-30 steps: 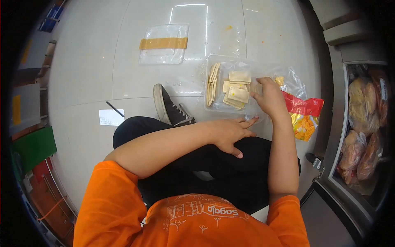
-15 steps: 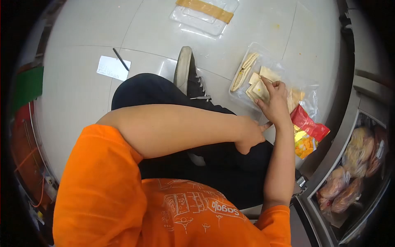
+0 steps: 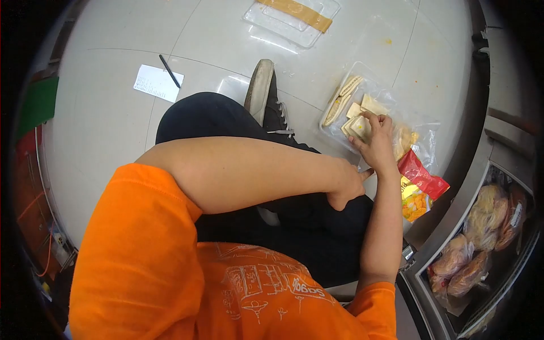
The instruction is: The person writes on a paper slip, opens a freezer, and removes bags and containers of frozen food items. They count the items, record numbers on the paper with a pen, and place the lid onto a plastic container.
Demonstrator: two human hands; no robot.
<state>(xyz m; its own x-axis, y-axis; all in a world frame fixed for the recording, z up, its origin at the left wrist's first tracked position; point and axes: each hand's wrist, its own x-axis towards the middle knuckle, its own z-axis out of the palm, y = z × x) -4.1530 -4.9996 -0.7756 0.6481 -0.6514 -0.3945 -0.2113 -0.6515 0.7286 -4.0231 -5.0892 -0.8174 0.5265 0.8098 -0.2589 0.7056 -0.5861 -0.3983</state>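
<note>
My right hand (image 3: pixel 378 141) reaches over a clear plastic tray (image 3: pixel 324 126), thumb and fingers closed about the edges of a stack of pale square slices (image 3: pixel 357 128). The slices look like bread or pastry, with a yellow spot on top. Another pale slice (image 3: pixel 373 105) lies just beyond them. Along the tray's left side stand long, bread-like slices (image 3: pixel 344 101) with brown edges. My left hand (image 3: pixel 344 184) is beside my right forearm, one finger reaching toward it and the others curled. Whatever that hand may hold is hidden.
A red and yellow food packet (image 3: pixel 418 190) and a clear plastic bag (image 3: pixel 429 136) lie right of the tray. An open drawer (image 3: pixel 426 277) holds several wrapped bundles (image 3: pixel 484 218). A taped lid (image 3: pixel 266 25), a paper (image 3: pixel 156 84) and a black pen (image 3: pixel 169 69) lie on the floor.
The camera view has shifted slightly. My right hand's fingers have drawn back from the far slice and come in around the square stack. The left hand has barely moved.
</note>
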